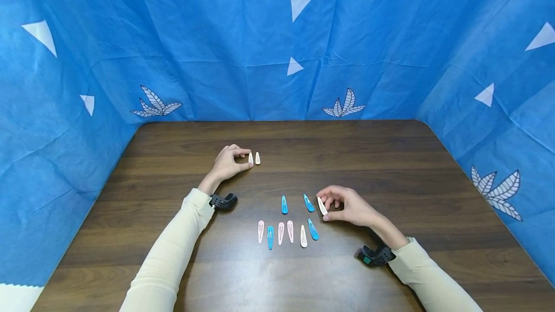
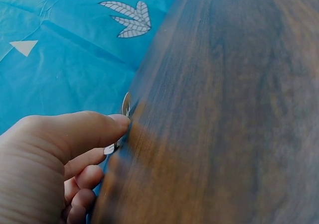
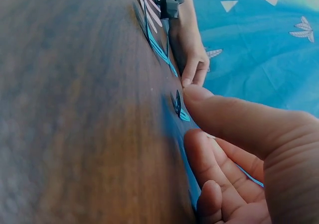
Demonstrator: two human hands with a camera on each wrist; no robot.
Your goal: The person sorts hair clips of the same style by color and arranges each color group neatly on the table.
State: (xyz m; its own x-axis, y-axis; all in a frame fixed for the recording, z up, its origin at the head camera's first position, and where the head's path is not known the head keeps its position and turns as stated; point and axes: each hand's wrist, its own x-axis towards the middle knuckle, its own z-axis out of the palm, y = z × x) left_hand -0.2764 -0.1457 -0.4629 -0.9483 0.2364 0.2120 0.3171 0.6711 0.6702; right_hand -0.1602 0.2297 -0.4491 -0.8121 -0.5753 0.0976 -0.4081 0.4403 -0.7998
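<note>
At the far left of the table, my left hand (image 1: 229,162) pinches a cream snap hair clip (image 1: 250,158) by its two ends, between thumb and fingertips. Another cream hair clip (image 1: 257,158) lies just right of it. Right of centre, my right hand (image 1: 347,207) grips a cream hair clip (image 1: 322,206) lengthwise between thumb and index finger, close over the tabletop. Three blue clips lie near that hand: one upright in the head view (image 1: 284,204) and two slanted ones, upper (image 1: 308,202) and lower (image 1: 313,229). In the right wrist view, the thumb (image 3: 224,112) mostly hides the held clip.
Nearer the front lie three pink clips, left (image 1: 260,232), middle (image 1: 281,233) and right (image 1: 290,231), another blue clip (image 1: 270,238) and a cream clip (image 1: 303,236). Blue patterned cloth (image 1: 243,37) stands around the back and sides of the brown wooden table (image 1: 368,148).
</note>
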